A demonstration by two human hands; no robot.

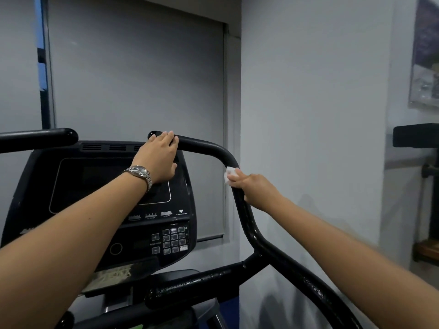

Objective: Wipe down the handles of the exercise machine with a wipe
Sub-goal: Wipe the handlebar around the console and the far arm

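– At 3 o'clock of the console [107, 186], on the bend of the right handle [248, 219]: is that the wipe [228, 175]?
– Yes. White, crumpled, pressed on the bar. It's held by the right hand [257, 189], clenched round bar and wipe together, with the wipe poking out above the index finger.
– And the left hand [159, 154]?
– 12 o'clock of the console, near the tip of the same handle. Fingers laid over the top of the bar, thumb hanging free below it. Relaxed and resting, not gripping. Metal watch [140, 175] on that wrist.
– Other bar?
– 9 o'clock: left handle [47, 136], no hand on it, well apart from both hands.
– Console details?
– Screen dark, keypad [172, 241] at its 5 o'clock.
– Background?
– Grey roller blind [142, 79] at 12 o'clock, pulled down. Framed picture [425, 55] on the wall at 2 o'clock, blurred.
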